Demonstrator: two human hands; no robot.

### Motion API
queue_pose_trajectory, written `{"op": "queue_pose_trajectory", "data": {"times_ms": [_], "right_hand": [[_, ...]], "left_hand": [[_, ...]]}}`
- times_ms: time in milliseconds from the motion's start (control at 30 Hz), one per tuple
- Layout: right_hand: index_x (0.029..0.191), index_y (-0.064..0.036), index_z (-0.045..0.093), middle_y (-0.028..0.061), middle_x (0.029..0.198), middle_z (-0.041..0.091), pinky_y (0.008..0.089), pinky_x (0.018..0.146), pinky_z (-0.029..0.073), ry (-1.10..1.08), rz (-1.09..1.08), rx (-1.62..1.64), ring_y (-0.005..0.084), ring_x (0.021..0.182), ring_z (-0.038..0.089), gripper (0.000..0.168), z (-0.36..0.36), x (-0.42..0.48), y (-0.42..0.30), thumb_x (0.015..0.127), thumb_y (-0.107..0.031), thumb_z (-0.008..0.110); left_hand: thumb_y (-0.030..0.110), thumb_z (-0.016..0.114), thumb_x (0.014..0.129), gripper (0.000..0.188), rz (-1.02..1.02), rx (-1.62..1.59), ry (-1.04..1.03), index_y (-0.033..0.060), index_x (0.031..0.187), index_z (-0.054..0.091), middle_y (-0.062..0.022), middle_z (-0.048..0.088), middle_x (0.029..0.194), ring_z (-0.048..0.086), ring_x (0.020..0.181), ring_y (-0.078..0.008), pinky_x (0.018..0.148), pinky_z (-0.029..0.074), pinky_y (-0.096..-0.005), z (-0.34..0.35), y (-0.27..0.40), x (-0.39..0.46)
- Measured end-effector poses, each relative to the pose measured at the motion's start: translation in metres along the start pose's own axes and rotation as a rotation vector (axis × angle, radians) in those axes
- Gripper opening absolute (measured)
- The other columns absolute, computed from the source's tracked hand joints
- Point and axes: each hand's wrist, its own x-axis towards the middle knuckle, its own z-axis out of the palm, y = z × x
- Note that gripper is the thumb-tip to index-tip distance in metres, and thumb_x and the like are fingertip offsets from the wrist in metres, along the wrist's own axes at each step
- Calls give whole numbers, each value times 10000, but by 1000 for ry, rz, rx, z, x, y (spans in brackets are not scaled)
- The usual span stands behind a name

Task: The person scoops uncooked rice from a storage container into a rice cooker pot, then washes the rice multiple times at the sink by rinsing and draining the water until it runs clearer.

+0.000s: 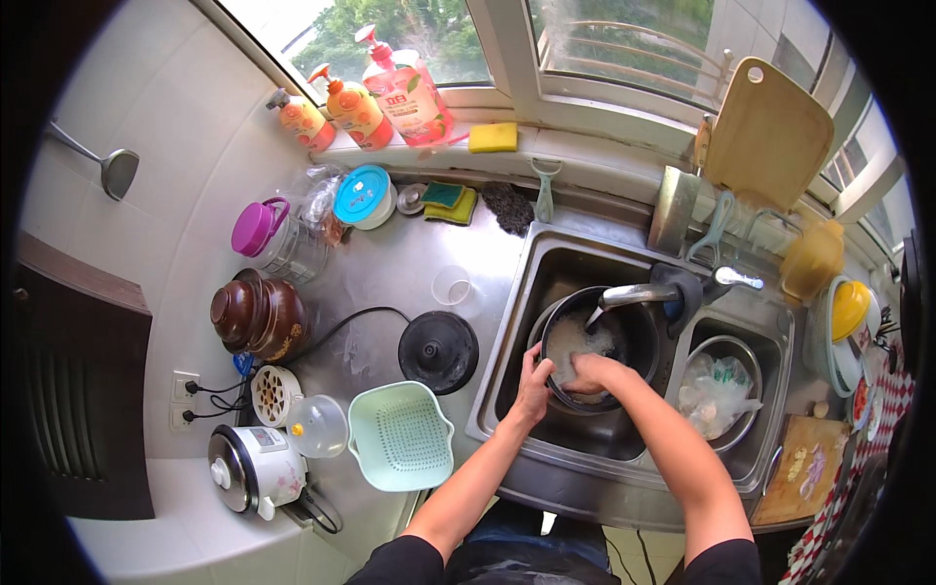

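In the larger basin of a steel sink (621, 447) sits a dark round pot (643, 329) holding pale grains, which look like rice, in water. My left hand (535, 387) grips the pot's left rim. My right hand (594, 374) reaches into the pot, its fingers partly hidden in the grains and water. Water runs from the metal faucet (636, 294) into the pot. Below the pot, part of another round vessel shows. In the smaller basin, a metal bowl (753, 358) holds a clear plastic bag (713, 398) with unclear contents.
Left of the sink are a black lid (439, 352), a clear cup (451, 285), a mint-green colander (402, 479) and a rice cooker (256, 468). Soap bottles (409, 102) line the windowsill. A cutting board (779, 497) with chopped food lies at the right, beyond the small basin.
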Motion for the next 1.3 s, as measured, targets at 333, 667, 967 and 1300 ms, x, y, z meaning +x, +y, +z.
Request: {"op": "queue_pose_trajectory", "data": {"times_ms": [333, 667, 967, 1300], "right_hand": [[1055, -29, 589, 199, 1061, 593, 440, 827, 520, 275, -74, -63, 339, 1014, 590, 317, 19, 0, 4, 753, -115, 632], [1094, -54, 595, 182, 1073, 629, 437, 858, 501, 367, -177, 103, 362, 1007, 613, 424, -1, -17, -9, 713, -179, 735], [1092, -48, 616, 177, 1095, 602, 427, 874, 511, -44, 106, -177, 378, 948, 636, 407, 2, -13, 31, 740, -231, 707], [1032, -25, 645, 199, 991, 639, 435, 845, 499, 354, -342, 70, 381, 935, 610, 391, -5, -20, 14, 749, -292, 681]], "left_hand": [[205, 541, 838, 415, 21, -139, 3, 154, 1230, 414, -15, 479, 1030, 511, 920, -149, 694, 493, -357, 4, 2, 0], [177, 551, 847, 420, -8, -126, -33, 139, 1243, 415, -4, 474, 995, 497, 920, -136, 795, 479, -359, 3, 2, -4], [198, 550, 857, 450, -3, -92, -66, 122, 1273, 398, -15, 480, 1054, 502, 956, -144, 780, 495, -361, 3, -1, -10], [144, 528, 847, 223, -56, -204, -153, 133, 1065, 480, 3, 497, 980, 494, 925, -125, 889, 449, -337, 11, -1, -7]]}}
